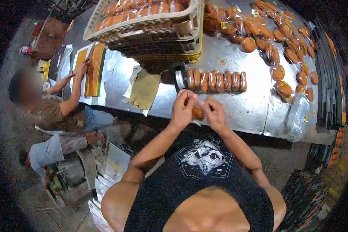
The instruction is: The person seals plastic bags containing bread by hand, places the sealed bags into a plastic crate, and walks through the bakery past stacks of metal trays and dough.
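At the near edge of the metal table, my left hand [183,109] is closed, thumb and fingers pinched at the top of a bagged bun [197,112]. My right hand [215,115] pinches the same clear plastic bag from the other side. The orange-brown bun shows between the two hands, partly covered by the fingers. Just beyond them lies a row of plastic-wrapped buns [217,81], standing on edge side by side. At the row's left end is a dark device with a pale round part [179,79], perhaps a tape dispenser.
Stacked crates [183,29] of wrapped buns stand at the back. Many loose bagged buns [284,89] spread over the table's right side, near clear plastic bags [297,116]. Brown paper [145,91] lies left. A co-worker [46,110] handles a wooden board [93,71]; another person [48,152] bends below.
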Demonstrator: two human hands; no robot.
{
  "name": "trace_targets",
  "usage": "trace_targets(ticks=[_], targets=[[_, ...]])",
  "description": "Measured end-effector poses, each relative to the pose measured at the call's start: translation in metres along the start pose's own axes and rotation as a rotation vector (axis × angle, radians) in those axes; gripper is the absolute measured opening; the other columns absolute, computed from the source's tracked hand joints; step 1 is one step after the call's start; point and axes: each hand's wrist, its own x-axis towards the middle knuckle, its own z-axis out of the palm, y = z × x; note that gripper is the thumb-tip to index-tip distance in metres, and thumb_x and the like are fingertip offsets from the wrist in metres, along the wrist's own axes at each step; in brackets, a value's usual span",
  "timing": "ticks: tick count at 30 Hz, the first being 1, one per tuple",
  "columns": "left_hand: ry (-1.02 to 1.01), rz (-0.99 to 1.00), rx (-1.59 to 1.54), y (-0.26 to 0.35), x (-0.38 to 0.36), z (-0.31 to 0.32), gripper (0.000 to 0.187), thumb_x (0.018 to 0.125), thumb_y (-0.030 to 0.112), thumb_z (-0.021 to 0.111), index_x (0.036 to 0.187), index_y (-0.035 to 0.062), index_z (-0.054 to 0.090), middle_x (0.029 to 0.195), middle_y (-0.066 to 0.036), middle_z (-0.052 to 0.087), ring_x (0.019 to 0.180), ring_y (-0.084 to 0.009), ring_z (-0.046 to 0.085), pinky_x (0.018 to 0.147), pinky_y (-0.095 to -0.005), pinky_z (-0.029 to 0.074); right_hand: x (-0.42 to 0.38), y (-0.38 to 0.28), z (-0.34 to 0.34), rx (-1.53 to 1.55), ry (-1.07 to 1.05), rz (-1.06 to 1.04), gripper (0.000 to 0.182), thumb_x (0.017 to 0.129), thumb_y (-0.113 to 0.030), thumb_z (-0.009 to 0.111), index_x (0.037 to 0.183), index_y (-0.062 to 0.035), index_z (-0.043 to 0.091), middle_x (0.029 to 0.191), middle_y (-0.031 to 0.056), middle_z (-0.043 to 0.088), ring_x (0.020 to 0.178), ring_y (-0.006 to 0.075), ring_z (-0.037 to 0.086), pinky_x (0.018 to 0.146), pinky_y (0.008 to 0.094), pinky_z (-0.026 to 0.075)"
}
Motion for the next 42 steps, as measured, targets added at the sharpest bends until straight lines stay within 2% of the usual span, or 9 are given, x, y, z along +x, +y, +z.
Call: trace_targets(ticks=[4, 7, 13, 20, 24, 31, 37, 41, 42], targets=[[0.149, 0.2, -0.114, -0.016, -0.017, -0.019, 0.016, 0.09, 0.011, 0.058, 0.104, 0.0037, 0.057, 0.111, -0.01, 0.05, 0.098, -0.02, 0.051, 0.087, -0.0303, 0.044, -0.005, 0.021, 0.052, 0.655, -0.253, 0.216, 0.061, 0.092, -0.029, 0.069, 0.138, -0.008, 0.036, 0.126, 0.0117, 0.05, 0.112, 0.021, 0.051, 0.092, 0.0336, 0.047], [0.199, -0.258, -0.455, -0.018, -0.031, -0.028, 0.033, 0.091, 0.015, 0.056, 0.123, 0.0085, 0.053, 0.122, -0.009, 0.051, 0.111, -0.021, 0.05, 0.091, -0.0332, 0.045, -0.014, 0.014, 0.078, 0.54, -0.001, 0.154, 0.063, 0.091, -0.034, 0.069, 0.138, -0.0077, 0.036, 0.126, 0.0117, 0.051, 0.112, 0.0219, 0.052, 0.092, 0.0364, 0.047], [-0.038, -0.476, -1.023, -0.057, -0.03, -0.079, 0.034, 0.098, 0.021, 0.053, 0.128, 0.0064, 0.049, 0.117, -0.01, 0.06, 0.107, -0.0236, 0.063, 0.09, -0.0402, 0.053, 0.067, 0.033, 0.09, -0.124, 0.212, 0.276, 0.032, 0.085, -0.034, 0.074, 0.082, -0.0023, 0.072, 0.08, 0.0095, 0.065, 0.076, 0.0205, 0.064, 0.069, 0.0336, 0.049], [-0.024, -0.461, -0.898, -0.039, -0.008, -0.121, 0.041, 0.092, 0.014, 0.063, 0.13, 0.0044, 0.05, 0.116, -0.006, 0.062, 0.107, -0.0203, 0.063, 0.084, -0.0353, 0.056, 0.039, 0.024, 0.083, -0.233, 0.023, -0.193, 0.029, 0.085, -0.027, 0.073, 0.079, 0.0011, 0.072, 0.07, 0.0093, 0.061, 0.064, 0.018, 0.057, 0.062, 0.0334, 0.046], [-0.237, -0.411, -0.819, -0.036, -0.001, -0.122, 0.049, 0.087, 0.007, 0.066, 0.133, 0.0049, 0.047, 0.12, -0.006, 0.06, 0.11, -0.0207, 0.062, 0.09, -0.0358, 0.053, 0.039, 0.106, 0.054, -0.568, 0.05, 0.025, 0.035, 0.084, -0.034, 0.071, 0.076, 0.0001, 0.07, 0.067, 0.0131, 0.057, 0.064, 0.0255, 0.058, 0.063, 0.0388, 0.046], [-0.448, -0.353, -0.485, -0.03, 0.006, -0.078, 0.064, 0.081, -0.002, 0.065, 0.14, 0.0071, 0.041, 0.121, -0.005, 0.056, 0.108, -0.0166, 0.056, 0.087, -0.0284, 0.048, 0.023, -0.079, 0.028, -0.01, -0.257, -0.174, 0.027, 0.088, -0.024, 0.072, 0.075, 0.0001, 0.068, 0.07, 0.0057, 0.061, 0.064, 0.0132, 0.055, 0.06, 0.0312, 0.044], [-0.744, -0.494, -0.571, -0.012, 0.015, -0.051, 0.058, 0.088, 0.004, 0.067, 0.141, 0.0029, 0.041, 0.119, -0.007, 0.059, 0.109, -0.0157, 0.058, 0.089, -0.0293, 0.049, 0.03, -0.04, -0.025, -0.471, -0.182, 0.198, 0.042, 0.079, -0.044, 0.078, 0.084, -0.0029, 0.069, 0.083, 0.0091, 0.064, 0.077, 0.0191, 0.059, 0.069, 0.0341, 0.046], [-0.632, -0.855, -0.563, 0.012, 0.037, -0.023, 0.05, 0.1, 0.031, 0.054, 0.141, 0.0041, 0.045, 0.134, -0.009, 0.056, 0.12, -0.0209, 0.056, 0.101, -0.0368, 0.046, 0.015, -0.011, -0.052, -0.391, -0.026, -0.64, 0.052, 0.074, -0.03, 0.084, 0.112, 0.0, 0.063, 0.095, 0.0141, 0.065, 0.089, 0.0229, 0.062, 0.079, 0.0348, 0.05], [-0.625, -0.743, -0.53, 0.013, 0.043, -0.011, 0.049, 0.103, 0.035, 0.046, 0.142, 0.0045, 0.045, 0.137, -0.01, 0.054, 0.123, -0.0229, 0.055, 0.104, -0.0382, 0.044, 0.006, -0.018, -0.06, -0.421, -0.024, -0.55, 0.049, 0.079, -0.025, 0.081, 0.115, 0.0021, 0.061, 0.098, 0.0155, 0.065, 0.093, 0.0251, 0.064, 0.085, 0.0356, 0.05]])
